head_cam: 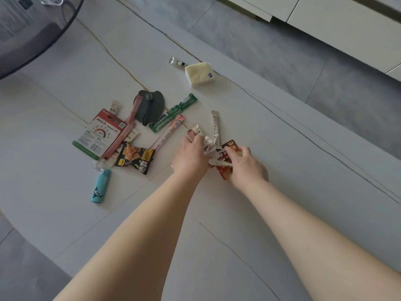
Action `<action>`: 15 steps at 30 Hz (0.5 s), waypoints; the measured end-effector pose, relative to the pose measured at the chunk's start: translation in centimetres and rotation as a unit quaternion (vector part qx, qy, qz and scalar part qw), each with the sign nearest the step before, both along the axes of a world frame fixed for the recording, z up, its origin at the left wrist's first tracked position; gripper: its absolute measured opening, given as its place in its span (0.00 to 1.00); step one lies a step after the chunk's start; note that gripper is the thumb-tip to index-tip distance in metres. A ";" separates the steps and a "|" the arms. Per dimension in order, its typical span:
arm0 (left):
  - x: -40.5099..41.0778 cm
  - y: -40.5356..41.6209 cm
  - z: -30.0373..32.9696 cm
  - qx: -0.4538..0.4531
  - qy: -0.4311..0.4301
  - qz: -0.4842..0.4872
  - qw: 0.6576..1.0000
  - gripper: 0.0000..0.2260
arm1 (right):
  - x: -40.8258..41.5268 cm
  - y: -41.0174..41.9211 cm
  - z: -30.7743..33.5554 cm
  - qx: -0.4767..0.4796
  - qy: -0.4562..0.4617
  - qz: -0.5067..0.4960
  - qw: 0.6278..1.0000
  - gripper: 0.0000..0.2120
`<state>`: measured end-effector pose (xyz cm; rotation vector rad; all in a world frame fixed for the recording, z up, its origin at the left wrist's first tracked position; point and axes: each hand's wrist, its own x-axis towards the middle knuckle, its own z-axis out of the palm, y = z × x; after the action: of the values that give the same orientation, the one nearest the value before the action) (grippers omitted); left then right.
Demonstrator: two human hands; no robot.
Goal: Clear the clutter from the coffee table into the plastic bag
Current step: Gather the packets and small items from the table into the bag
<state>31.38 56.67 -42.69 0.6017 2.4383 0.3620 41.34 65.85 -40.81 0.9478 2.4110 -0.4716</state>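
Observation:
Clutter lies on the pale stone coffee table. My left hand is closed on a bunch of small silver and pink sachets that stick up from its fingers. Right beside it, my right hand grips a red snack wrapper and a silver sachet. To the left lie a black and orange snack bag, a long pink stick pack, a green wrapper, a red and green card package, a teal lighter and a dark folded pouch. No plastic bag is in view.
A cream tissue pack and a small silver tube sit near the table's far edge. A dark round glass table overlaps the far left corner. White cabinets stand across the grey floor at top right.

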 end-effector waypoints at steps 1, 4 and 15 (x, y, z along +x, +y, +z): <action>0.0 0.2 -0.2 0.001 -0.005 0.004 1.000 0.21 | 0.1 -0.1 -0.4 0.000 -0.003 0.003 1.000 0.28; -0.2 0.6 -0.7 0.018 -0.032 0.037 0.999 0.23 | 0.6 -0.3 -1.1 0.003 0.013 -0.017 1.000 0.26; 1.8 -1.1 -1.1 -0.037 -0.013 0.043 0.998 0.17 | 2.7 -2.0 -0.9 -0.015 0.002 -0.034 0.999 0.27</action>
<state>33.14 55.61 -43.78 0.4580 2.4460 0.3113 44.01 63.86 -41.72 1.0190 2.3755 -0.5330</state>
